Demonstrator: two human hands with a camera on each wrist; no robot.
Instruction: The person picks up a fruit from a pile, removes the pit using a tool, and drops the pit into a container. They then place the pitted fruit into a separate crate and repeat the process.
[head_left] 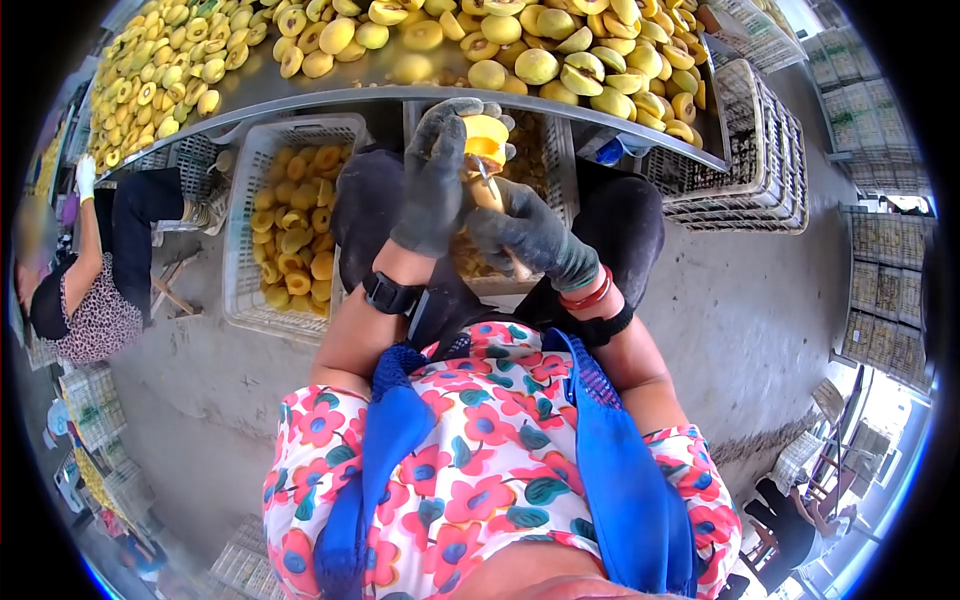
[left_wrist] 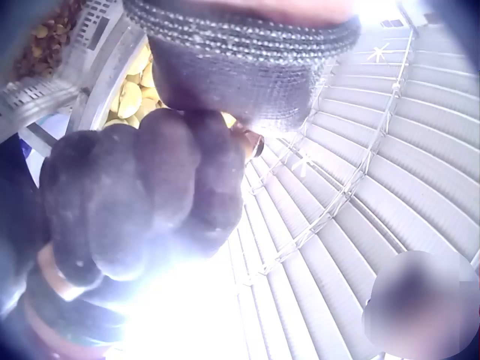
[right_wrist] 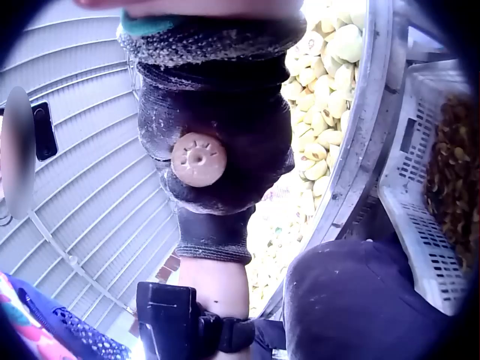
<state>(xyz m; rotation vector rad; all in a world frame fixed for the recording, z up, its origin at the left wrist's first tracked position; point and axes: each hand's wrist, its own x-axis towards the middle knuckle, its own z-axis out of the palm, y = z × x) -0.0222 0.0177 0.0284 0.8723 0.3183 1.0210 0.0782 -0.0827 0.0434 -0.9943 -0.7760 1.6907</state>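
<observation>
In the head view my gloved left hand (head_left: 432,185) holds a yellow peach half (head_left: 486,138) upright in its fingers, hollow side showing. My right hand (head_left: 530,235), also in a dark glove, grips a tool by its tan handle (head_left: 488,196). The tool's short metal head lies right at the lower edge of the peach half, its tip partly hidden. From the left wrist, the right hand (left_wrist: 142,195) appears as a fist around the handle. The handle's round end (right_wrist: 199,160) pokes out of the right hand (right_wrist: 217,120) in the right wrist view.
A metal table (head_left: 400,93) heaped with halved peaches (head_left: 540,65) spans the front. Below it, a white crate (head_left: 235,250) holds peach halves; another crate (right_wrist: 405,187) contains brown scraps. Stacked crates (head_left: 740,160) stand right. Another person (head_left: 100,300) sits at left.
</observation>
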